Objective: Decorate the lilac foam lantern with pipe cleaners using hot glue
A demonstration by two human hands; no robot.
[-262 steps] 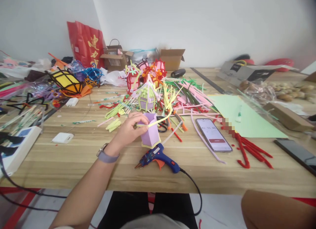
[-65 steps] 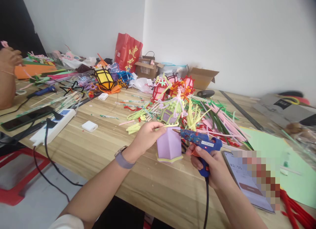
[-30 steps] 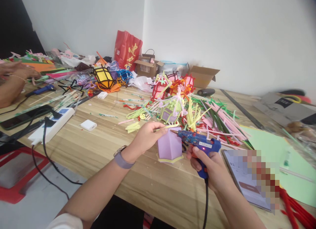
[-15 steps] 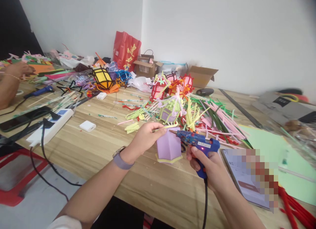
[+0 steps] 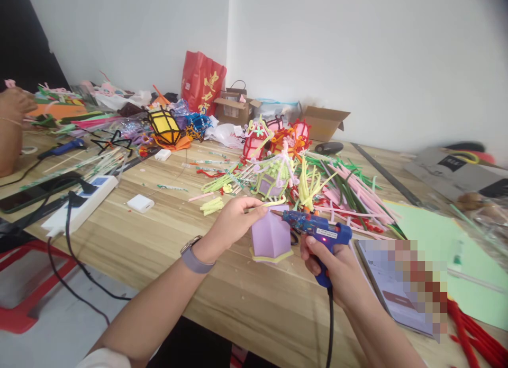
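A purple folded-paper lantern body point(image 5: 271, 235) stands on the table, with a pale yellow pipe cleaner along its bottom edge. Pinched between the thumb and fingers of my left hand point(image 5: 242, 218) is another pale yellow pipe cleaner point(image 5: 278, 202), its curled free end reaching over the top rim of the paper. My right hand point(image 5: 331, 259) is wrapped round the handle of a blue hot glue gun point(image 5: 313, 226) with a lit red light. The gun's nozzle points left, close to the top of the paper and my left fingertips; whether it touches cannot be told.
Finished lanterns point(image 5: 273, 180) and bundles of pipe cleaners point(image 5: 357, 190) lie beyond my hands. A phone point(image 5: 391, 288) is at right, a white power strip point(image 5: 81, 204) at left. The glue gun's cord point(image 5: 330, 325) hangs over the front edge. Another person's hand point(image 5: 16, 106) is at far left.
My hands, the glue gun and the lantern body are almost where they were. At far left, the other person's hand has risen and shifted left, with something pink at its fingers.
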